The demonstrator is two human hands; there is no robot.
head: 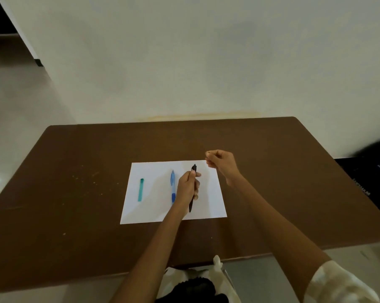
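While the black pen is held over the sheet, the step in hand appears to be work on its far end, with a small part coming off or going on. To do it well, the pen should stay steady and in line with the right hand, low over the sheet so that anything dropped lands on white paper and not on the brown table.

Findings, left to right:
- A teal cap lies near the sheet's left edge, untouched.
- A blue pen lies near the sheet's middle, just beside the left hand, pointing toward the far edge.
- The left hand is curled round the black pen's barrel, with both pen ends showing beyond the fist, right of the sheet's centre.
- The right hand hovers at the sheet's far right corner, apart from the pen, fingers curled and tips pinched together. Whether a small part sits between them is too small to tell.
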